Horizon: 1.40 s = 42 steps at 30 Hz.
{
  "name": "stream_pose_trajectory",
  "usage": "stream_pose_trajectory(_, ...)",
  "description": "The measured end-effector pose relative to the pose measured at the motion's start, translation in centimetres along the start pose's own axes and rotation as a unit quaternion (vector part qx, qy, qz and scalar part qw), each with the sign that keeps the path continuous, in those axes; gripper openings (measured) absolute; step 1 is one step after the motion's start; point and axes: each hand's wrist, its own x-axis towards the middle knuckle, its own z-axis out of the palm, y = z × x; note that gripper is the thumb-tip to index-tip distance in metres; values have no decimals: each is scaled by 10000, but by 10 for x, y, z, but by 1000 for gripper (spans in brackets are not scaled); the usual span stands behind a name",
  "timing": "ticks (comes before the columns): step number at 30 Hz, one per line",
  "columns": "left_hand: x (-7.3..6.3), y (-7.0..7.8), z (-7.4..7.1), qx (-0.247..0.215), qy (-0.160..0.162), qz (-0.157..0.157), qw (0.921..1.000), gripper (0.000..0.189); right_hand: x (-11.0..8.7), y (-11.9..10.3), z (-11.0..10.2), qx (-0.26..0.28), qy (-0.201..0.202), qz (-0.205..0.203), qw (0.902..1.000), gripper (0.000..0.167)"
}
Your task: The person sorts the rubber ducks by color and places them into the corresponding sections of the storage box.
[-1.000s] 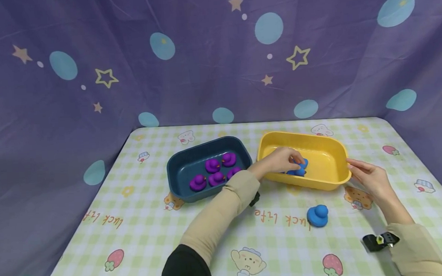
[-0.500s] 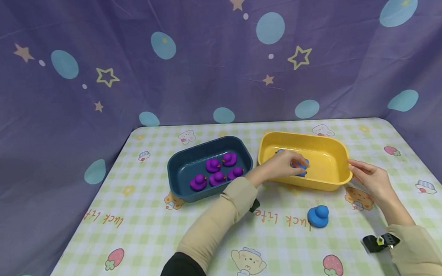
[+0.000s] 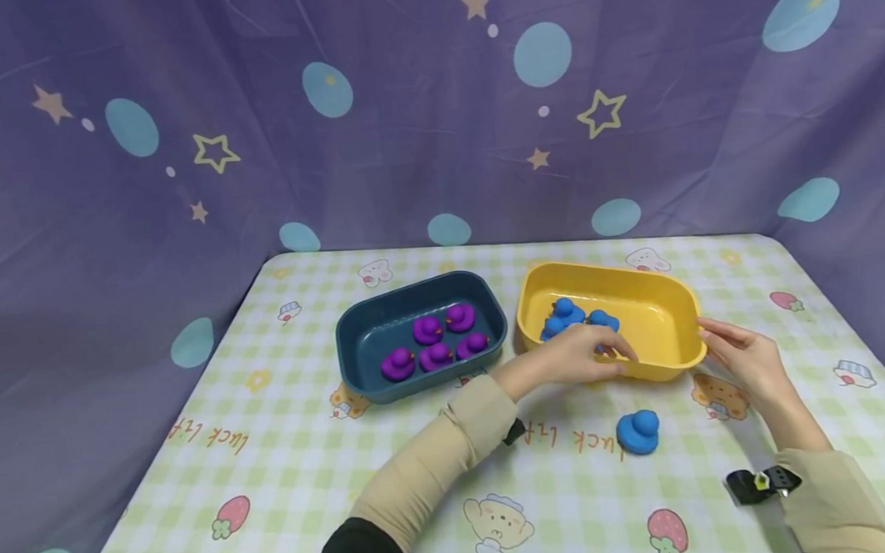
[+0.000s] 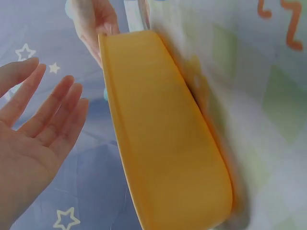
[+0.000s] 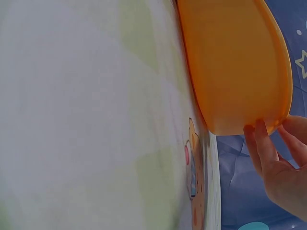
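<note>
My left hand [image 3: 578,355] hovers over the near rim of the yellow tub [image 3: 651,320], fingers spread and nothing held, as the left wrist view confirms. Several blue rubber ducks [image 3: 567,310] sit in the tub's left half, partly hidden by that hand. At the tub's right end, my right hand [image 3: 747,361] pinches the rim; in the right wrist view its fingertips [image 5: 260,125] lie against the outer wall. One more blue duck [image 3: 638,432] stands on the cloth in front of the tub.
A dark teal tub [image 3: 356,348] with several purple rubber ducks [image 3: 427,330] stands left of the yellow one. Both rest on a checked tablecloth [image 3: 286,452]. A purple patterned curtain [image 3: 406,161] hangs behind the table.
My left hand has let go of a blue duck in the yellow tub and drawn back toward the near rim, uncovering more ducks. The right hand has stayed at the tub's right end.
</note>
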Motion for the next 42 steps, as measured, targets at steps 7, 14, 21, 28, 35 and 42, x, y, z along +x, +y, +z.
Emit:
stream_pose_trajectory(7, -2, 4, 7, 12, -196, 99, 9998, 24, -4, -5, 1, 85, -6, -48, 10000, 51)
stream_pose_trajectory(14, -3, 6, 15, -119, -284, 196, 9993, 22, -4, -5, 1, 141, 45, -73, 9999, 49)
stream_pose_trajectory(21, -3, 7, 24, -46, -454, -34, 9990, 24, -7, -9, 1, 703, -154, -138, 9973, 40)
stream_pose_trajectory(28, 1, 8, 33, -131, -693, 17, 9975, 26, -5, -5, 1, 423, -90, -149, 9990, 46)
stream_pose_trajectory(35, 6, 8, 42, -160, -956, -164, 9952, 29, 7, 11, -2, 249, -22, -132, 9996, 49)
stream_pose_trajectory(42, 12, 7, 49, -3, -1219, -187, 9924, 31, 20, 29, -6, 406, -14, -194, 9990, 57)
